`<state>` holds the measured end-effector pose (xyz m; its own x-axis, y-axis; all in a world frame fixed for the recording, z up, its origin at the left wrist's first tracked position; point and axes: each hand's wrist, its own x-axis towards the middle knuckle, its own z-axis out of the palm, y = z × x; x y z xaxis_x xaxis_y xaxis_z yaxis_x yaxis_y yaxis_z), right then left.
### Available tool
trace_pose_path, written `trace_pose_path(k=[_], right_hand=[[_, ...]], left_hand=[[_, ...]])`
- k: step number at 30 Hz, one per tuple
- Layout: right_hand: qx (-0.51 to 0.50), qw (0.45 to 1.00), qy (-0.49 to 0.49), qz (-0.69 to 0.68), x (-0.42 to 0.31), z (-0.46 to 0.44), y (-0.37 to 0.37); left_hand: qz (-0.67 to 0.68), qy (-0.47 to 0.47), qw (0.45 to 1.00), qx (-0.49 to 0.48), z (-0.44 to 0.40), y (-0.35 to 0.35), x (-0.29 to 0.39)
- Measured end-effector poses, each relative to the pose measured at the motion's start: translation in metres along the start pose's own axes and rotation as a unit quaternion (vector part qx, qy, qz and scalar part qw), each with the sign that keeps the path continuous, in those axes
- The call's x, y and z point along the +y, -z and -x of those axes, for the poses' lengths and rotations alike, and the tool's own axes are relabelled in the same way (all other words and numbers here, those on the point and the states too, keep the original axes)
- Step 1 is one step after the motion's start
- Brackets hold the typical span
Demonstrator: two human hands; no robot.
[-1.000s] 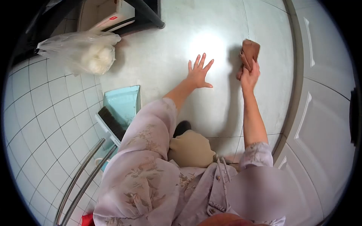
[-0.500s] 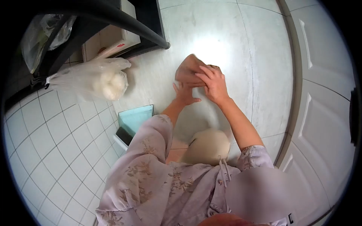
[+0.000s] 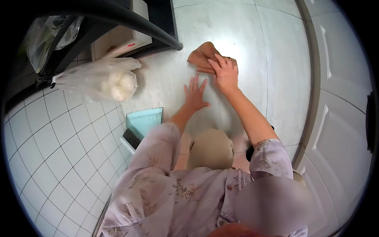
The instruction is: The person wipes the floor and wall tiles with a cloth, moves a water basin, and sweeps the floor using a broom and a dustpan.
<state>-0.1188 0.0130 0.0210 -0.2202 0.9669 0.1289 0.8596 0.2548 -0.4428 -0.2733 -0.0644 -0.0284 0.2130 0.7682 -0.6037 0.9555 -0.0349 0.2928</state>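
A folded brown cloth (image 3: 205, 56) lies against the pale tiled floor (image 3: 252, 94), its loose corner sticking out to the upper left. My right hand (image 3: 226, 77) presses down on the cloth's right part, fingers bent over it, and part of the cloth is hidden beneath. Just below the cloth, my left hand (image 3: 194, 96) is spread wide, palm down and low over the floor, apart from the cloth. It holds nothing; whether its fingertips touch the floor I cannot tell.
To the left, a clear plastic bag (image 3: 118, 85) with round whitish contents hangs from a black rack (image 3: 158, 35). A light-blue dustpan (image 3: 145, 120) stands by the tiled wall (image 3: 67, 138). White panelled doors (image 3: 339, 118) line the right side. My bent knee (image 3: 211, 150) is below my hands.
My right hand and the cloth have moved forward across the floor. My left hand, earlier at the cloth's lower edge, is now apart from it with its fingers spread. The view has shifted slightly.
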Motion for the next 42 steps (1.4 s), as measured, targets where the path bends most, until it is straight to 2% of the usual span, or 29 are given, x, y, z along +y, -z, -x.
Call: trace_pose_path(k=[2, 4, 5, 6, 9, 14, 17, 19, 21, 24, 25, 26, 27, 29, 31, 33, 35, 37, 39, 41, 42], right_hand=[[-0.014, 1.000, 0.008, 0.015, -0.004, -0.010, -0.034], [-0.034, 0.999, 0.026, 0.029, -0.013, -0.018, -0.059], [-0.055, 0.997, 0.040, 0.045, -0.016, -0.023, -0.070], [-0.128, 0.990, 0.036, 0.044, -0.018, -0.026, -0.076], [-0.162, 0.981, 0.067, 0.080, -0.008, -0.047, -0.087], [-0.181, 0.971, 0.116, 0.107, 0.012, -0.115, -0.087], [-0.092, 0.986, 0.061, 0.129, 0.034, -0.162, -0.092], [-0.112, 0.983, 0.054, 0.132, 0.048, -0.194, -0.091], [-0.167, 0.980, 0.029, 0.103, 0.059, -0.222, -0.084], [-0.171, 0.983, 0.040, 0.061, 0.082, -0.258, -0.077], [-0.230, 0.959, -0.022, -0.165, 0.089, -0.270, -0.067], [-0.217, 0.919, -0.036, -0.328, 0.096, -0.271, -0.058], [-0.206, 0.851, -0.046, -0.481, 0.099, -0.270, -0.044], [-0.177, 0.761, -0.117, -0.614, 0.086, -0.247, 0.014], [-0.158, 0.733, -0.126, -0.649, 0.086, -0.230, 0.031], [-0.135, 0.811, -0.098, -0.560, 0.087, -0.210, 0.015], [-0.126, 0.906, 0.027, -0.402, 0.093, -0.191, -0.038], [-0.041, 0.970, 0.128, -0.202, 0.068, -0.153, -0.063], [-0.099, 0.977, 0.188, -0.010, 0.042, -0.107, -0.074], [-0.217, 0.960, 0.158, 0.080, 0.013, -0.079, -0.067], [-0.212, 0.960, 0.165, 0.084, 0.007, -0.086, -0.072]], left_hand=[[0.021, 0.004, 0.999, 0.032, 0.005, 0.000, -0.005], [0.115, 0.182, 0.975, 0.058, 0.016, 0.005, -0.008], [0.116, 0.189, 0.973, 0.064, 0.018, 0.009, -0.008], [0.106, 0.183, 0.977, 0.039, 0.020, 0.010, -0.009], [0.097, 0.186, 0.978, 0.005, 0.020, 0.016, -0.009], [0.088, 0.200, 0.976, -0.005, 0.019, 0.025, -0.005], [0.065, 0.186, 0.980, -0.033, 0.019, 0.026, -0.006], [0.020, 0.149, 0.988, -0.024, 0.017, 0.019, -0.014], [-0.017, 0.166, 0.985, -0.037, 0.014, 0.017, -0.014], [-0.067, 0.160, 0.984, -0.049, 0.007, -0.006, -0.022], [-0.082, 0.144, 0.985, -0.042, 0.007, -0.010, -0.025], [-0.074, 0.148, 0.985, -0.044, 0.006, -0.014, -0.027], [-0.083, 0.147, 0.984, -0.047, 0.003, -0.014, -0.030], [-0.082, 0.155, 0.983, -0.046, 0.008, -0.016, -0.021], [-0.055, 0.182, 0.982, -0.015, 0.010, 0.003, -0.014], [-0.052, 0.177, 0.983, -0.016, 0.012, 0.011, -0.014], [-0.050, 0.172, 0.984, -0.019, 0.018, 0.014, -0.014], [-0.016, 0.146, 0.989, 0.012, 0.022, 0.016, -0.016], [-0.005, 0.138, 0.990, 0.016, 0.026, 0.022, -0.022], [-0.021, 0.088, 0.996, 0.009, 0.024, 0.022, -0.037], [-0.019, 0.090, 0.996, 0.018, 0.024, 0.027, -0.043]])
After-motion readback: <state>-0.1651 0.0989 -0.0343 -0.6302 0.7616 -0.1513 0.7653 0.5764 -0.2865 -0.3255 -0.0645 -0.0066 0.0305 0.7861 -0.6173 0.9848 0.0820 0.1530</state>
